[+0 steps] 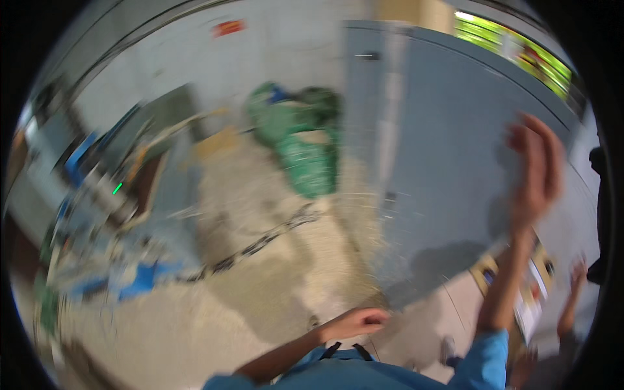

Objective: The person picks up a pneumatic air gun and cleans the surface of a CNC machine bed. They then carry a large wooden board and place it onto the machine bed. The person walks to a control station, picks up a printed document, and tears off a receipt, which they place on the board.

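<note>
My right hand is raised at the right, fingers stretched upward and slightly bent, with nothing in it. Behind it, closest of all things, stands a tall blue-grey panel, perhaps a door or cabinet side; the hand's shadow falls on it. Whether they touch I cannot tell. Low in front of my body, my left hand is loosely bent and holds nothing I can see. It hangs over the floor, near the panel's lower edge. Both forearms come out of blue sleeves. Motion smears much of the picture.
Green sacks are heaped against the pale wall. A dark strip, perhaps a chain or cable, crosses the dusty floor. At left stands a cluttered machine with a green light. Another person's hand shows at right, beside a table holding papers.
</note>
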The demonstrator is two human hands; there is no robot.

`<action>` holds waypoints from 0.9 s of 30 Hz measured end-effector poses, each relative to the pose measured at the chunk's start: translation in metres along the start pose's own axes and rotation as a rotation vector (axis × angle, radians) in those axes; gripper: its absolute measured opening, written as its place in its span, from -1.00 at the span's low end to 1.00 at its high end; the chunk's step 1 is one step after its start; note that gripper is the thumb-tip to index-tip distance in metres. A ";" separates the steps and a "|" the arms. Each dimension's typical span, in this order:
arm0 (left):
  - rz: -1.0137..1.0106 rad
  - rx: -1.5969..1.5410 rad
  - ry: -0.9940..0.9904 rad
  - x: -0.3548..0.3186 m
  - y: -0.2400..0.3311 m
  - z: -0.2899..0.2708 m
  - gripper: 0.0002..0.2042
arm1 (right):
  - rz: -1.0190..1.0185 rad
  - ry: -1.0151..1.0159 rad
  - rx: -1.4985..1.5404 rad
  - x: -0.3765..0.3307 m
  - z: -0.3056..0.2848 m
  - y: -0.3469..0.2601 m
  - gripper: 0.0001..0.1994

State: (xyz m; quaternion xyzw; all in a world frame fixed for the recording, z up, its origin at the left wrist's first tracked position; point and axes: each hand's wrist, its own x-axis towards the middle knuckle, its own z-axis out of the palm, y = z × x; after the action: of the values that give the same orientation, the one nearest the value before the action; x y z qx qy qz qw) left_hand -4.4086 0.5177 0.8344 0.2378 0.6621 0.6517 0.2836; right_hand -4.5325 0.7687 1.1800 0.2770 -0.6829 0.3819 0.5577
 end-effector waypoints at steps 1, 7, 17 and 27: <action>0.056 0.083 -0.052 0.014 0.004 -0.015 -0.66 | -0.030 -0.008 -0.048 0.000 0.004 0.008 -0.69; 0.223 0.163 -0.162 0.079 0.048 -0.099 -0.74 | -0.049 -0.176 -0.318 0.000 0.035 0.077 -0.56; 0.541 0.189 0.222 0.192 0.215 -0.265 -0.76 | 0.084 -0.366 -0.236 0.129 0.181 0.155 -0.52; 0.552 0.049 0.492 0.396 0.364 -0.426 -0.62 | 0.265 -0.589 -0.777 0.221 0.298 0.303 -0.50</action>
State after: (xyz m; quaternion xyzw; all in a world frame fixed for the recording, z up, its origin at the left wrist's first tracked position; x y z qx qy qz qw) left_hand -5.0080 0.4928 1.1673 0.2505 0.6368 0.7252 -0.0762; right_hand -4.9893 0.6999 1.3046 0.0559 -0.9323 0.0728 0.3497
